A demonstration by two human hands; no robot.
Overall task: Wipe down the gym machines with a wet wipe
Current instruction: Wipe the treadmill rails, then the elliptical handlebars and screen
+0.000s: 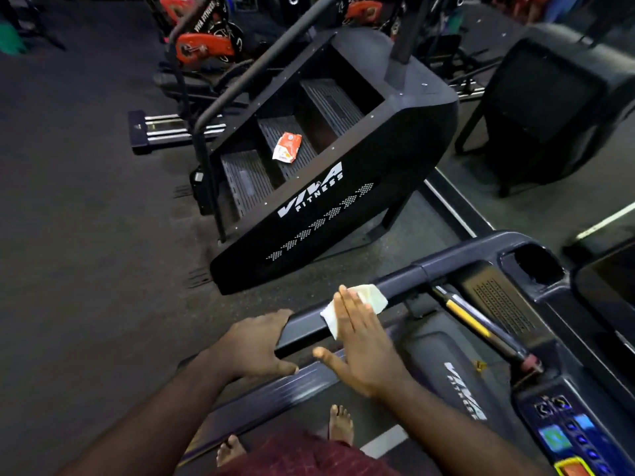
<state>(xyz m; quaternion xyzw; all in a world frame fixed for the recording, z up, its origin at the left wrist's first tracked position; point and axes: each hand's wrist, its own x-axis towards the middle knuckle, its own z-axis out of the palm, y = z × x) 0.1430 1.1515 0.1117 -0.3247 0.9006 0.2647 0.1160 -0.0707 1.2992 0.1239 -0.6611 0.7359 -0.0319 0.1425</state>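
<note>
Gym: wipe [375,297] (white) on handrail [305,326].

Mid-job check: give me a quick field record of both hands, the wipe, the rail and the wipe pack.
left hand: grips the near end of the treadmill handrail
right hand: flat, fingers straight, pressing the wet wipe onto the handrail
wet wipe: white, draped over the rail, partly under the right fingers
wipe pack: orange and white, lying on the middle visible step of the stair climber, apart from both hands
stair climber: black, on the floor beyond the handrail
</note>
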